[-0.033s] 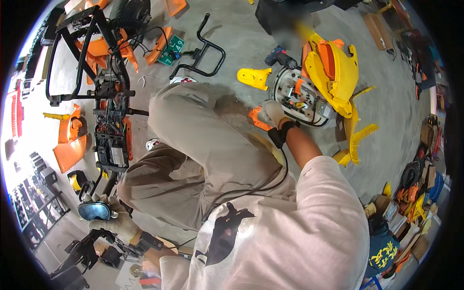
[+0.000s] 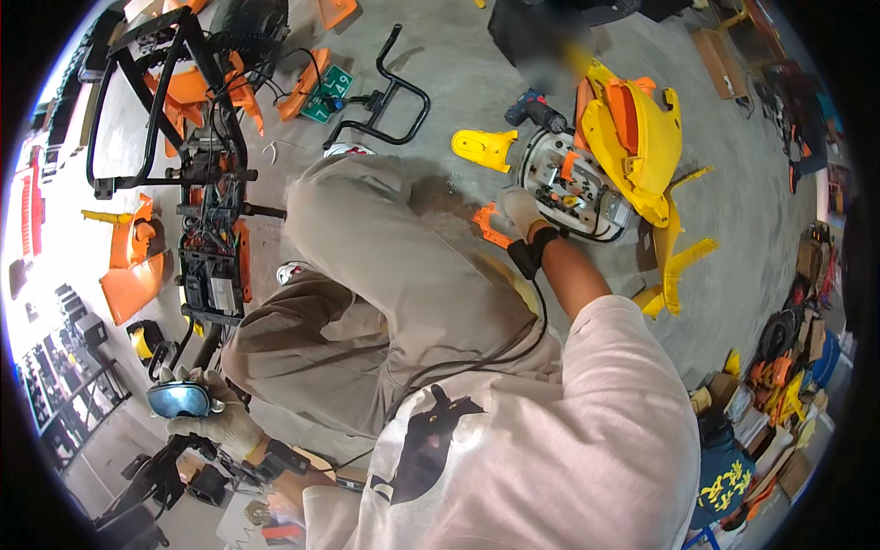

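Observation:
My left hand, in a pale glove, is closed around a shiny oval object with a bluish face, like a small screen or mirror, at the lower left. My right hand, also gloved, grips an orange plastic piece beside my raised knee. Just beyond it lies a white oval housing with metal parts and wires, next to a yellow-and-orange body panel. A yellow plastic piece and a cordless power tool lie above the housing.
A stripped black vehicle frame stands at my left, with orange panels beside it. A black tube bracket and green plate lie ahead. Piled parts and boxes line the right. A blurred dark shape is at the top.

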Motion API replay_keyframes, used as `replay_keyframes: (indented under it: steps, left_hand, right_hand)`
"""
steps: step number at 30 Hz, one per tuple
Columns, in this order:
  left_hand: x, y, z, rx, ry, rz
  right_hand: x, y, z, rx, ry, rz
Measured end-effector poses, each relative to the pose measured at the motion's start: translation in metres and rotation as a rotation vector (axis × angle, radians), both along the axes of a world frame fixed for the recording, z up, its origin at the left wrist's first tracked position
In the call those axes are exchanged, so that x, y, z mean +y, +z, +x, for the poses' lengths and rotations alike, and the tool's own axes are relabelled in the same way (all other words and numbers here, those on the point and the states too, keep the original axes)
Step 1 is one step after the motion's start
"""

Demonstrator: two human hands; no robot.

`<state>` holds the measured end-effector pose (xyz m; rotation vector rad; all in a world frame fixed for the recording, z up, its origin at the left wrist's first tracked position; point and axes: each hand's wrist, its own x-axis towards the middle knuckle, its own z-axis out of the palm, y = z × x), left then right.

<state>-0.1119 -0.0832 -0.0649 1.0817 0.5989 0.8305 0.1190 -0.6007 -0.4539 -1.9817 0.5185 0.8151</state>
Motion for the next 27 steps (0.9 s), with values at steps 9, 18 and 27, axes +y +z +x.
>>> replay_keyframes:
  steps: [9,18,27]
  left_hand:
    - [0.004,0.012,0.007,-0.038,-0.081,-0.181]
    - [-0.003,0.039,0.04,0.09,-0.049,-0.045]
    - [-0.017,0.054,0.076,0.117,0.236,-0.183]
  right_hand:
    - [0.075,0.016,0.076,-0.266,0.184,-0.546]
    - [0.074,-0.051,0.131,-0.165,0.981,-1.02]
    - [0.047,-0.094,0.138,-0.135,1.097,-1.106]
